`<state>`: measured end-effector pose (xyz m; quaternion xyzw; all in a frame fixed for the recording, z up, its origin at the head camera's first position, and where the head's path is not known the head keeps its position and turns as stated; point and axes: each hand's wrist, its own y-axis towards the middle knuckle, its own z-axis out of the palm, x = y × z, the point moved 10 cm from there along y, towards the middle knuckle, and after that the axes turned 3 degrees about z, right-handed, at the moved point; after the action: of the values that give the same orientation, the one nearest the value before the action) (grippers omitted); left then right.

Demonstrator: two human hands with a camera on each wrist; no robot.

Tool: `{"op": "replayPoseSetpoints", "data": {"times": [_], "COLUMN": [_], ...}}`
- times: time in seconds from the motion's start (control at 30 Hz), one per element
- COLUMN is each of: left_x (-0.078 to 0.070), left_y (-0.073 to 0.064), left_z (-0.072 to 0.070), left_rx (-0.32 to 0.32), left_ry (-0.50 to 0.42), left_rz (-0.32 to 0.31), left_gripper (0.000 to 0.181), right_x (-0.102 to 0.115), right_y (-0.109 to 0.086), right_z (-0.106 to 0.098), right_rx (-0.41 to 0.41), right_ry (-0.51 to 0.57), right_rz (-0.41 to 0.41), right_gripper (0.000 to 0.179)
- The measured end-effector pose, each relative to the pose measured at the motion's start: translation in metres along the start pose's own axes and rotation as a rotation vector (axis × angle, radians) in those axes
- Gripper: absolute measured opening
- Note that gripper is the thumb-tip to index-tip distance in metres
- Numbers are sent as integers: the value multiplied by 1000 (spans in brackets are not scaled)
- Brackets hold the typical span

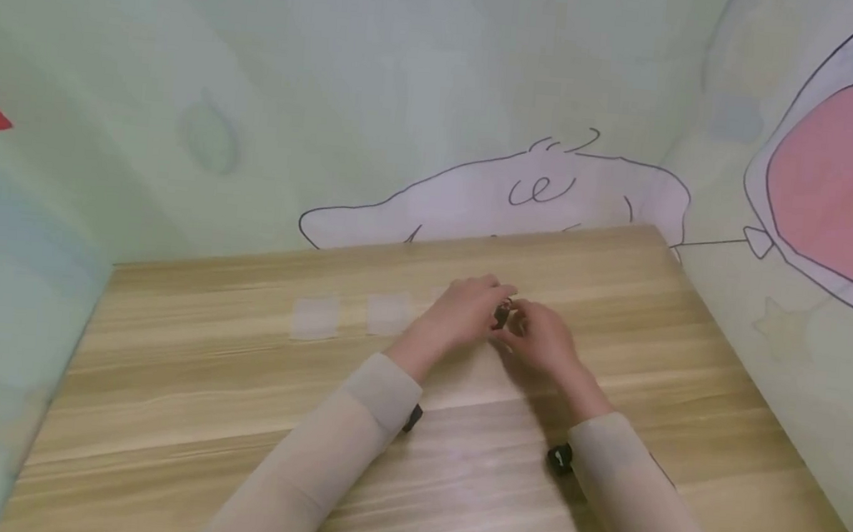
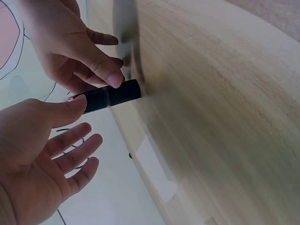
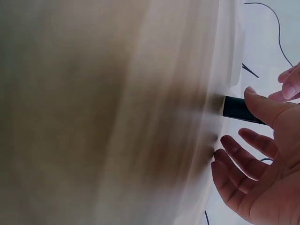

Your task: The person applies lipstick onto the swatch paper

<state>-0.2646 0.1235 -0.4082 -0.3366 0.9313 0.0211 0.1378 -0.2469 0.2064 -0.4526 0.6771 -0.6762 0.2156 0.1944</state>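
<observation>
Both hands meet over the back of the wooden table, around a slim black tube that resembles a lipstick. It stands upright, its lower end at or just above the tabletop. My left hand pinches the upper part with thumb and a hidden finger; the other fingers spread loosely. Lower down, my right hand pinches the tube between thumb and fingers, with its remaining fingers half curled near the table. A paler band crosses the tube's middle. In the head view the hands cover most of it.
Pale square sheets lie in a row left of the hands: one at the left, another beside it, and a third partly behind the left hand. The wooden table meets printed curtains at its back and sides.
</observation>
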Motion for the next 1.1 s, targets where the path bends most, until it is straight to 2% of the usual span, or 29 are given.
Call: {"op": "replayPoseSetpoints", "data": {"times": [0.23,0.47,0.67,0.8,0.93,1.1], "left_x": [4,7,13,16,20,22], "left_y": [10,6,-3,-14,-27,-46], "left_z": [8,1,-1,-14,-35,-62], "left_rx": [3,-68,-77,-100,-141,-220], "left_ry": [18,-4,-79,-154,-219,-249], "left_rz": [14,37,16,-5,-27,3], "left_gripper": [42,20,22,24,26,20], "right_x": [-1,1,9,20,33,54], "right_y": [9,9,7,5,0,-11], "right_z": [5,6,10,4,-11,-34], "right_rx": [31,52,62,17,-54,-138], "right_ry": [7,17,45,79,143,195], "right_rz": [-20,-31,-72,-111,-177,-274], "right_gripper": [48,31,35,36,35,31]}}
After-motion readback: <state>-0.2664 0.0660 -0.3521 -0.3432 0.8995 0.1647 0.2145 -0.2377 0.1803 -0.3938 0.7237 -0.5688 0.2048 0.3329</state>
